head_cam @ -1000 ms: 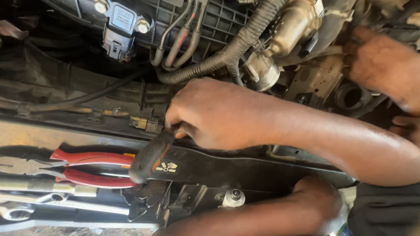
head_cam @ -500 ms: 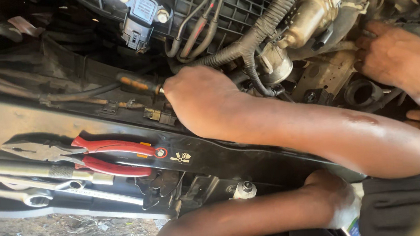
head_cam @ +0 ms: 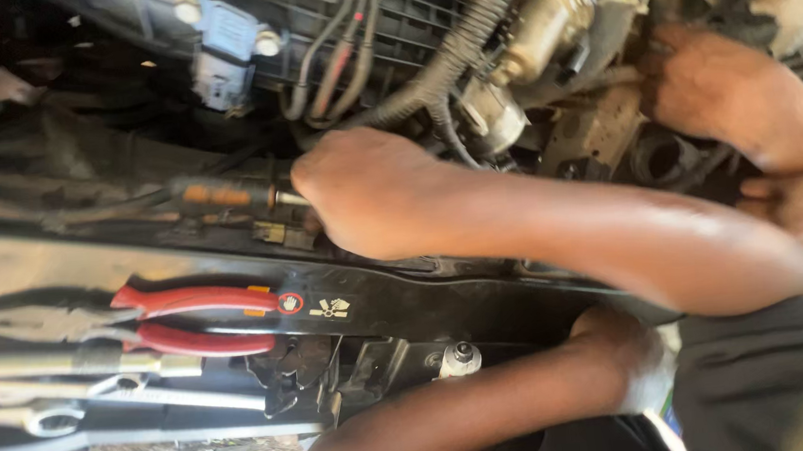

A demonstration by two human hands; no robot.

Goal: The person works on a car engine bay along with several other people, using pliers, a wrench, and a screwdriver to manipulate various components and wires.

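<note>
At far left, on the black front crossmember (head_cam: 483, 295), lie the hand tools: a steel ring spanner (head_cam: 44, 416), a chromed bar (head_cam: 78, 361) and red-handled pliers (head_cam: 199, 318). None of them touches a hand. Just right of the pliers' handles, two small stickers sit on the crossmember's face. One is a round sticker (head_cam: 290, 303), red-rimmed with a white middle, and the other is a white pictogram sticker (head_cam: 330, 308) beside it. A small orange tag (head_cam: 256, 289) shows at the upper handle's end.

Above the pliers the screwdriver (head_cam: 222, 194) lies level, its orange-and-black handle pointing left and its bare shaft running right into the right hand (head_cam: 370, 194). That hand's fingers are curled tight into a fist about the shaft. The back of the hand faces the camera, so the fingertips are hidden.

Higher up is a pale blue-grey plug connector (head_cam: 224, 39), then a black corrugated hose (head_cam: 464, 49) and a brass-coloured cylinder (head_cam: 547, 9).

Below the crossmember a bolt head (head_cam: 460, 356) stands near the left forearm (head_cam: 454, 412). The forearm slants down and off the bottom edge, so its hand is out of sight.

At upper right, another person's hand (head_cam: 715, 86) rests on the grimy engine parts.
</note>
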